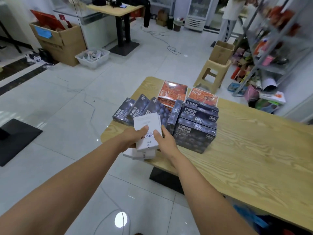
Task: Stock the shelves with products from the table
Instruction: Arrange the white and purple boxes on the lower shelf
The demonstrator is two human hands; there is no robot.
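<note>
The left hand (135, 135) and right hand (166, 141) are gripping a white box (146, 123) from either side, thumbs pressing on its top face, over the tabletop's (245, 150) near corner. It is looking flat, with small grey print, its long axis pointing away from the person toward the dark blue boxes (194, 133).

Bare left hand (133, 137), bare right hand (166, 141), unsleeved forearms (76, 177)

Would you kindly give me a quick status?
Left hand, right hand gripping white boxes. Dark boxes, orange boxes waiting on table. Stool stands near shelves.
</note>
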